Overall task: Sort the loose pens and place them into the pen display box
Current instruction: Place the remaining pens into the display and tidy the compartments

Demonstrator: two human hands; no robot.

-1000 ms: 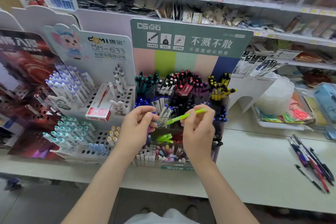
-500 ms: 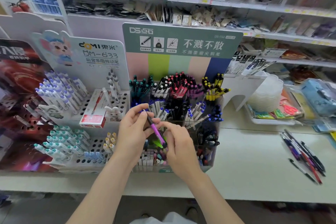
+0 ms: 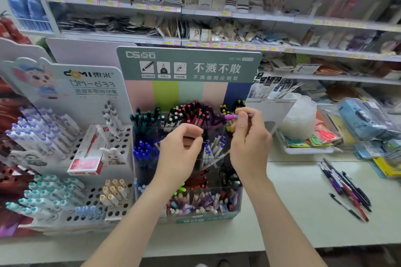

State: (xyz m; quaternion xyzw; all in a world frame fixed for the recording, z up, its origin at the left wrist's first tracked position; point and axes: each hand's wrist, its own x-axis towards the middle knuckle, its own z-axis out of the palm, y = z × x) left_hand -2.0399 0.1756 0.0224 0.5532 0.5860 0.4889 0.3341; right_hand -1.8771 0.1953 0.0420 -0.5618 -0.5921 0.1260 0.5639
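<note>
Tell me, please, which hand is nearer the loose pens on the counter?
Right. The right hand sits left of the pens, at the box's right side; the left hand is farther left.

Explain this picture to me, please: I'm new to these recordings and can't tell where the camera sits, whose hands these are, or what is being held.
There is no machine here: a person works with bare hands. The one camera is worn on the head and looks forward and down, so both arms reach in from below. The right hand pinches a purple pen over the back row of the pen display box, a clear box whose compartments hold pens grouped by colour. The left hand hovers over the box with curled fingers; whether it holds anything is unclear. On the pale counter, to the right, lie loose pens not yet sorted. A white pen rack stands left of the box.
</note>
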